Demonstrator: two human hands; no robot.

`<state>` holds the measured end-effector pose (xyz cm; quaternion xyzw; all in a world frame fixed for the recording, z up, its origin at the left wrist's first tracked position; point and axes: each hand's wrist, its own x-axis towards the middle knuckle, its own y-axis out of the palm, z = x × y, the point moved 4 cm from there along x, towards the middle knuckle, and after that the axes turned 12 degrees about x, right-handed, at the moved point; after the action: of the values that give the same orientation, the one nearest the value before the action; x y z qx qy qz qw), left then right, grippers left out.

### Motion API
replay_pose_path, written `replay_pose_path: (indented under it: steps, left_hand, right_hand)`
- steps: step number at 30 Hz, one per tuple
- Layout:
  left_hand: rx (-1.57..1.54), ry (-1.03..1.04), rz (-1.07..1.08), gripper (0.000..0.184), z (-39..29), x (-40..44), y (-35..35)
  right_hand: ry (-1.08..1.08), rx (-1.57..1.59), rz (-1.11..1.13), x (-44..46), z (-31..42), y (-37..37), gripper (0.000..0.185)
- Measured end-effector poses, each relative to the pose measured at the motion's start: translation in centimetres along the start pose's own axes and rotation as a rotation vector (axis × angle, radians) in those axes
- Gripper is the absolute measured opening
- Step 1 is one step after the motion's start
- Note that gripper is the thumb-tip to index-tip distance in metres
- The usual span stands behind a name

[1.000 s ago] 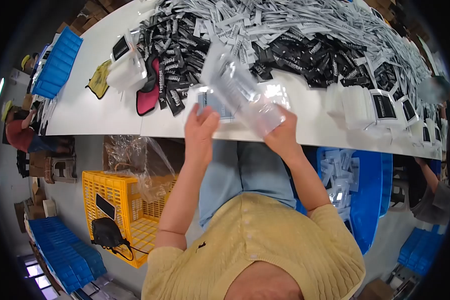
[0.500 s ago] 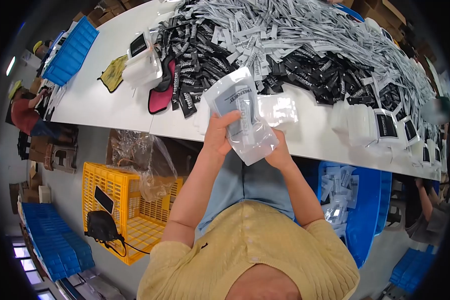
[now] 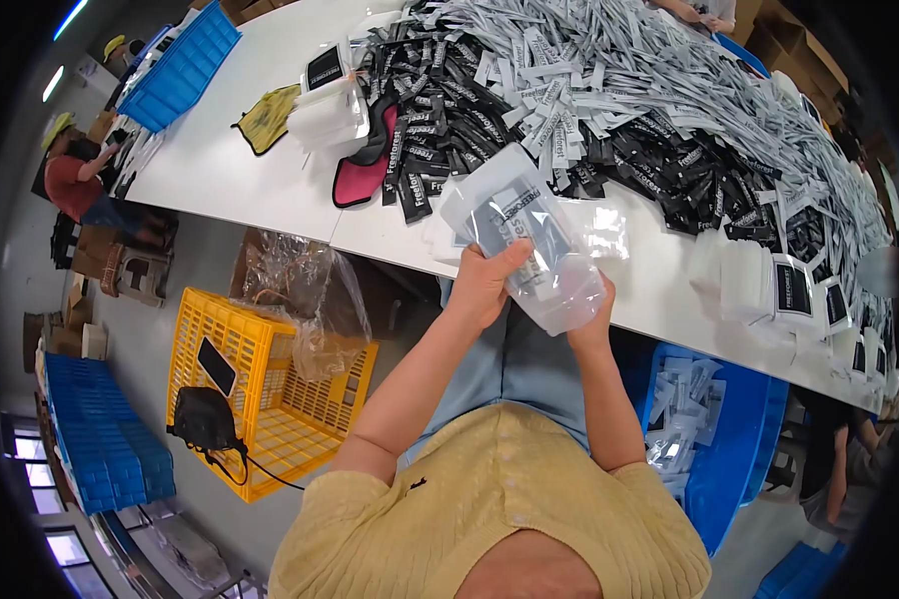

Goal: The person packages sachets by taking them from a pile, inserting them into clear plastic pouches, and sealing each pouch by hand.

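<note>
A clear plastic pouch (image 3: 499, 185) is held tilted over the table's front edge. It bears a dark FREEFOREST label, and a slim packet with lettering shows through its film. My left hand (image 3: 481, 287) grips the pouch's left side, thumb across the front. At its lower right edge, my right hand (image 3: 596, 317) is closed on the film, some fingers hidden behind. Flat pouches lie on the table just beyond my hands. Past them spreads a heap of black packets (image 3: 469, 120) and white packets (image 3: 609, 70).
Stacked labelled pouches (image 3: 749, 285) stand right, another stack (image 3: 330, 115) left, near a yellow cloth (image 3: 268, 118) and pink-black item (image 3: 362, 180). Below the table (image 3: 220, 190) are a yellow crate (image 3: 270, 439) and a blue bin (image 3: 739, 439) holding filled pouches. Other people work around.
The camera view has swung, so the table and crate appear shifted right. Both hands still hold the pouch, which now leans further left at its top.
</note>
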<state>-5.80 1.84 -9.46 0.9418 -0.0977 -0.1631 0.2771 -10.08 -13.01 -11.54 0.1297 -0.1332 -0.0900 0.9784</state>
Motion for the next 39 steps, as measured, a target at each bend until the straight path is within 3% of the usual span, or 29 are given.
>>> replay_pose_path:
  steps: [3,6,10,13,14,18,21,23,25,26,27,29,31,33,35,37,38,39]
  left_hand:
    - [-0.019,0.041,0.051,0.032,0.2,-0.7,-0.2]
    - [0.024,0.077,-0.018,0.032,0.1,-0.5,-0.9]
    - [0.131,0.097,-0.1,0.034,-0.1,-0.7,-0.6]
    - [0.256,0.191,-0.046,0.037,0.3,-1.3,0.1]
    - [0.297,0.228,-0.018,0.038,0.5,-1.5,0.3]
    - [0.174,0.063,-0.161,0.039,0.8,-1.5,-0.9]
    - [0.104,0.058,-0.244,0.037,0.8,-1.1,-1.7]
    - [-0.051,0.069,-0.39,0.034,-0.6,0.0,-4.5]
    - [0.087,0.289,-0.33,0.018,-2.8,1.5,-9.4]
    - [0.346,0.303,-0.395,0.014,-4.8,1.1,-10.1]
    - [0.631,0.46,-0.359,0.02,-6.5,0.7,-9.9]
    - [1.108,0.524,-0.175,0.033,-8.1,-0.8,-6.2]
    - [1.361,0.563,0.28,0.046,-8.1,-3.1,-1.2]
    - [1.283,0.423,0.607,0.057,-6.9,-4.3,1.8]
    - [1.339,0.189,0.678,0.053,-5.4,-4.1,2.2]
    - [1.482,0.037,0.69,0.05,-4.2,-3.0,2.4]
    - [1.358,0.169,0.7,0.035,-3.5,-2.9,2.4]
    - [1.368,0.083,0.666,0.031,-2.8,-2.5,2.1]
  right_hand:
    - [0.198,0.282,-0.066,-0.1,-1.3,-0.6,0.024]
    - [0.153,0.119,0.072,-0.9,-0.7,0.0,0.024]
    - [0.06,0.149,0.059,-1.5,1.1,2.1,0.038]
    - [0.151,0.207,-0.03,-1.3,-0.3,1.2,0.039]
    - [0.152,0.181,0.008,-1.3,-0.7,0.7,0.038]
    - [0.103,0.147,0.098,-1.7,1.3,2.5,0.031]
    - [0.243,0.226,0.112,-1.8,-0.3,1.9,0.023]
    - [0.225,0.23,0.158,-1.9,0.4,1.3,0.02]
    - [0.29,0.182,0.259,-2.1,1.4,0.3,0.018]
    - [0.365,0.133,0.337,-2.1,1.9,-0.6,0.018]
    - [0.442,0.087,0.414,-2.3,2.1,-1.2,0.017]
    - [0.48,0.028,0.621,-2.4,2.7,-1.3,0.017]
    - [0.555,0.036,0.818,-2.5,4.5,-0.8,0.017]
    - [0.518,-0.148,0.916,-1.1,3.7,-1.0,0.02]
    - [0.497,-0.206,0.955,-0.8,3.2,-1.0,0.02]
    - [0.606,-0.077,0.889,-0.9,3.9,-1.1,0.021]
    - [0.661,-0.008,0.845,-1.2,4.2,-1.1,0.022]
    - [0.628,-0.024,0.803,-1.0,4.3,-1.3,0.02]
